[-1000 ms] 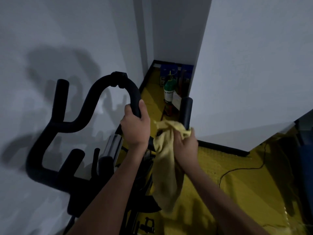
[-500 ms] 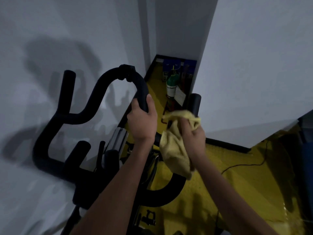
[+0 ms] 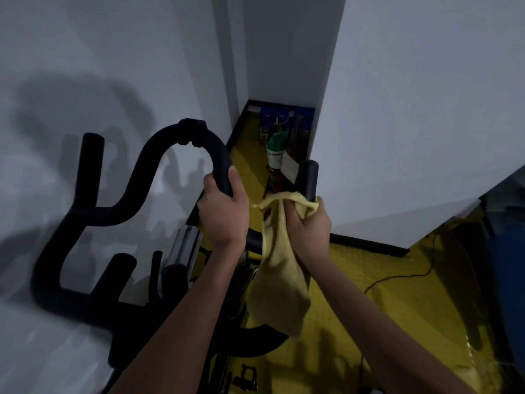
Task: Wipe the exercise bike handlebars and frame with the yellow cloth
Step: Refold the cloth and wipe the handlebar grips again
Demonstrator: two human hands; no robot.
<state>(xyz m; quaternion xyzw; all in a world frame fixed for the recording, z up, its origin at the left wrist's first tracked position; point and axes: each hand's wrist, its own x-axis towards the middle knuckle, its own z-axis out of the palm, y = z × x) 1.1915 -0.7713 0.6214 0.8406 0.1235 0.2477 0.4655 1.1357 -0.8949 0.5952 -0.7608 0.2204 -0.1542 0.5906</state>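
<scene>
Black padded handlebars [image 3: 159,155] of an exercise bike curve across the left and middle of the head view. My left hand [image 3: 224,214] grips the curved centre loop of the bar. My right hand [image 3: 309,226] is wrapped with the yellow cloth [image 3: 279,282] around the base of the right upright grip [image 3: 309,177], whose black top sticks out above the cloth. The rest of the cloth hangs down below my wrist. A silver stem [image 3: 184,245] of the frame shows under my left hand.
White walls stand close on the left and right. A narrow gap between them holds a green bottle [image 3: 276,150] and blue boxes [image 3: 270,116]. The floor [image 3: 397,308] is yellow, with a thin black cable [image 3: 403,275] on it. A dark blue object [image 3: 508,265] is at the right edge.
My right hand with the cloth has slid up the right grip, then settled a little lower around it. My left hand has kept its hold on the loop.
</scene>
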